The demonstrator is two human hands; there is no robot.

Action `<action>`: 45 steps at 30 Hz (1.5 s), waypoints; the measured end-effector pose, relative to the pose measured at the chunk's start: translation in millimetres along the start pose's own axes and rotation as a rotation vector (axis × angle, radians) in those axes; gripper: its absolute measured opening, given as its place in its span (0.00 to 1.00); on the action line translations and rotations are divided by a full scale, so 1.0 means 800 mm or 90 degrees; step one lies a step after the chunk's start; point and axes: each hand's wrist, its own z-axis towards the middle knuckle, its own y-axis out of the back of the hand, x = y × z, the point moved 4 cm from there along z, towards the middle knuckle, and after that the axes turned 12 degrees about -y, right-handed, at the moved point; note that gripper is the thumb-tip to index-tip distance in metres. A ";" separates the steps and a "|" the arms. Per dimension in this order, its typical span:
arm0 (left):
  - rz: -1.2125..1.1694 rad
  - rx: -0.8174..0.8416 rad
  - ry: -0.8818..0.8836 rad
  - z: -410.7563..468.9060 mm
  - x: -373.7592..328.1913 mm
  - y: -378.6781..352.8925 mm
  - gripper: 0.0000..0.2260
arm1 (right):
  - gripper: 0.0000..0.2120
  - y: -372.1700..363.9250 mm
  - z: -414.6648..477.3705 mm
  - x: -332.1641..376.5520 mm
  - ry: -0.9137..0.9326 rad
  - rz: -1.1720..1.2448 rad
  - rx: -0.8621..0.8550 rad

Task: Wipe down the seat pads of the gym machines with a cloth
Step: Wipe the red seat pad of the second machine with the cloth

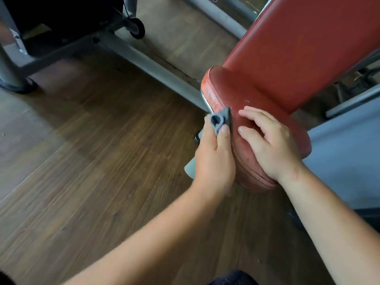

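Observation:
A worn red seat pad (230, 93) sits at centre right, with a long red back pad (304, 48) rising behind it to the top right. My left hand (213, 159) grips a grey cloth (221, 119) and presses it against the pad's left side edge, by the chrome trim. A loose end of the cloth hangs below that hand. My right hand (269, 142) lies flat on top of the seat pad, fingers spread, holding nothing.
Wood-plank floor (86, 161) fills the left and bottom. A grey steel frame bar (148, 66) runs diagonally behind the seat. A dark machine with a small wheel (137, 27) stands at top left. A pale blue-grey panel (345, 157) is at the right.

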 end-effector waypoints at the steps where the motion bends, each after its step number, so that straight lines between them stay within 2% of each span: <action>1: 0.000 0.005 -0.027 -0.022 -0.007 -0.002 0.14 | 0.22 0.000 0.001 0.000 0.002 -0.004 0.000; 4: 0.018 0.014 -0.077 -0.035 -0.016 -0.001 0.16 | 0.23 -0.001 0.001 0.001 0.001 -0.007 0.009; 8: 0.068 0.027 -0.028 0.039 -0.004 0.008 0.15 | 0.24 -0.002 0.000 0.001 0.003 -0.003 0.013; 11: 0.017 0.017 -0.039 -0.013 -0.008 0.000 0.17 | 0.23 -0.002 0.001 -0.001 0.009 -0.001 0.009; 14: 0.047 0.012 -0.063 -0.070 -0.021 -0.001 0.24 | 0.26 -0.003 0.003 0.001 0.022 -0.006 0.013; 19: 0.085 0.031 -0.063 0.034 -0.005 0.009 0.14 | 0.25 -0.001 0.001 0.001 0.001 -0.010 0.013; 24: 0.016 0.030 -0.117 -0.043 -0.001 0.004 0.22 | 0.24 -0.002 0.001 0.002 0.000 -0.024 0.007; 29: 0.098 0.040 -0.112 0.039 0.001 0.010 0.18 | 0.25 -0.001 -0.001 0.004 -0.005 -0.013 0.006; 32: 0.060 0.037 -0.099 0.009 0.008 0.005 0.19 | 0.24 -0.002 -0.001 0.003 0.000 -0.010 0.000; 35: 0.026 0.043 -0.121 -0.054 0.002 0.007 0.24 | 0.24 -0.003 0.001 0.003 0.005 -0.016 -0.007; 40: 0.061 0.062 -0.088 0.039 0.009 0.011 0.18 | 0.24 -0.002 0.001 0.003 -0.004 0.001 -0.014; 43: 0.006 0.083 -0.100 0.000 0.011 0.009 0.20 | 0.23 -0.003 0.000 0.004 0.002 -0.001 -0.019; 45: -0.009 0.091 -0.099 -0.034 0.014 0.011 0.25 | 0.23 -0.004 0.001 0.004 0.009 -0.004 -0.021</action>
